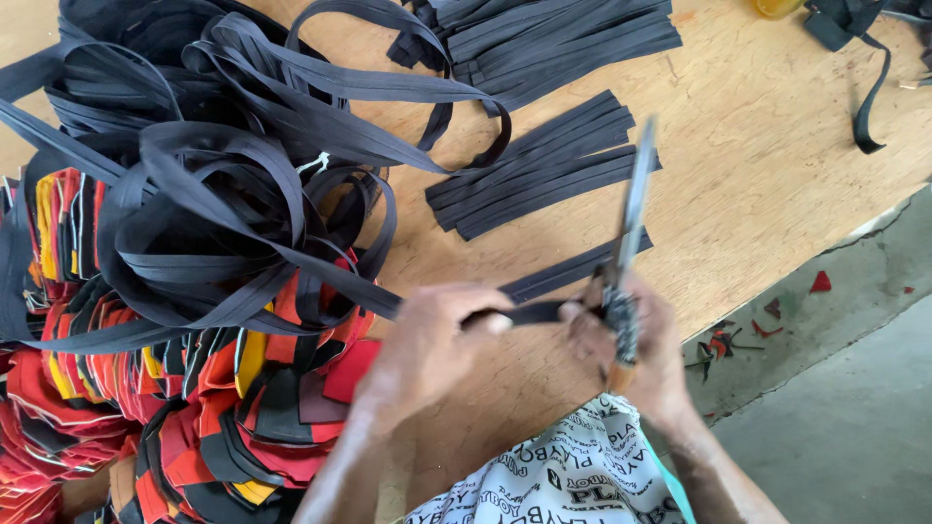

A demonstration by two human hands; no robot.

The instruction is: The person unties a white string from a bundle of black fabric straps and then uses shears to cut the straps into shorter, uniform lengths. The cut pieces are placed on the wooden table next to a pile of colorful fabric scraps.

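Observation:
My left hand (pixel 427 344) pinches a long black fabric strip (pixel 544 291) that runs out of a big tangled heap of black strip (pixel 214 184) at the left. My right hand (pixel 641 349) grips a pair of large metal scissors (pixel 629 223), blades pointing up and away, right at the strip just beyond my left fingers. A few cut black pieces (pixel 582 267) lie on the wooden table (pixel 757 165) under the blades.
Two stacks of cut black strips lie farther back, one (pixel 539 175) mid-table and one (pixel 553 44) at the top. Red, black and yellow fabric pieces (pixel 194 408) pile at the left. Fabric scraps (pixel 767 325) dot the grey floor beyond the table's right edge.

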